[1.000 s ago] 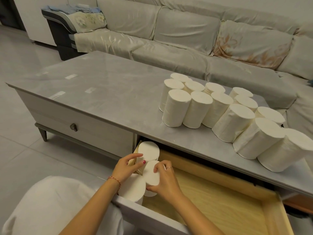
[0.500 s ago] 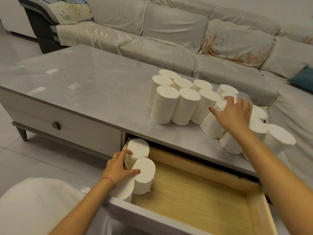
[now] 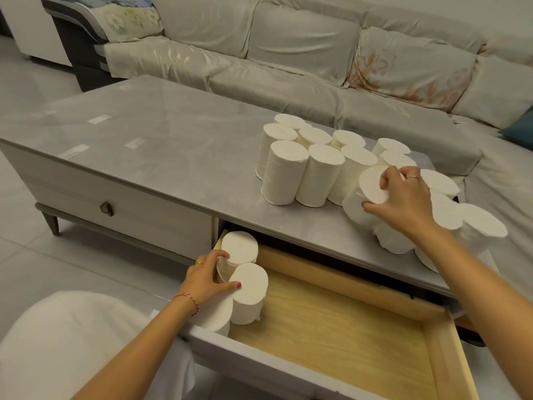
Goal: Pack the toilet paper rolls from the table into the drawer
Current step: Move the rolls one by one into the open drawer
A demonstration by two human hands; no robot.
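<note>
Three white, coreless toilet paper rolls [image 3: 247, 293] stand upright in the near left corner of a pulled-out drawer with a pale wood-grain floor [image 3: 331, 333], which hangs open from the right side of a long grey stone-topped table [image 3: 161, 157]. A person's left hand [image 3: 206, 280], a ring on one finger and a red-and-yellow cord at the wrist, cups the cluster from the left, thumb on the front roll's top edge and fingers curled against the rear roll's side. A white cushion-like shape [image 3: 72, 342] fills the lower left corner of the view. Farther back on the tabletop, the right hand [image 3: 403, 197], also ringed, grips a tilted white roll [image 3: 364, 194] by its top rim, fingers over the far edge and thumb on the near edge. That roll leans at the front of a crowd of like rolls standing in rows [image 3: 305, 166] across the table's right half. To the left, a second drawer with a dark round knob [image 3: 106, 209] is closed. Behind the table runs a pale grey sectional sofa [image 3: 288, 59].
</note>
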